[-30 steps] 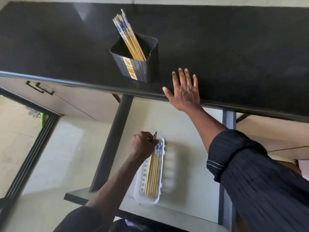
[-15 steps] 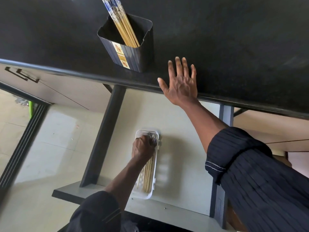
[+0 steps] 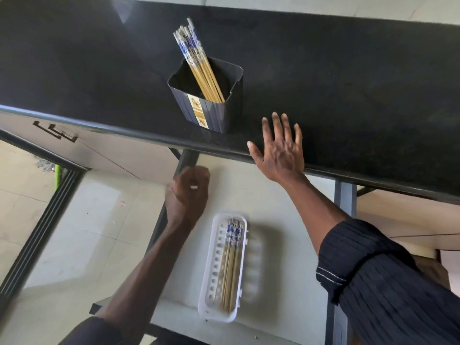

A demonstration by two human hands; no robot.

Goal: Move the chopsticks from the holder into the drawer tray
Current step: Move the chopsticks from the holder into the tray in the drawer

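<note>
Head view shows the left hand [image 3: 187, 192] between the open drawer and the worktop [image 3: 348, 78], loosely curled into a soft fist with nothing visibly in its grip; motion blur hides the fingertips, so whether they pinch anything small cannot be told. Its forearm runs up from the lower left, wrist straight, knuckles toward the holder [image 3: 206, 95].

The right hand [image 3: 280, 150] lies flat on the front edge of the worktop, fingers spread wide, palm down, seemingly a brace. Its arm comes in from the lower right, the dark sleeve [image 3: 388, 282] pushed up to the forearm.

A bundle of chopsticks [image 3: 199, 66] stands in the dark holder, leaning up and to the left, patterned ends uppermost. More chopsticks [image 3: 231, 260] already lie lengthwise in the white tray [image 3: 211, 267] on the drawer floor, patterned ends toward the worktop, so the task looks partly done.

The step in hand appears to be a reach for the next batch. To do it well, the hand should open before it arrives, close around a few sticks near the patterned ends, and lift along their lean so the light holder is not tipped or dragged. Laid in the tray, they should lie parallel to those already there, same ends together.
</note>
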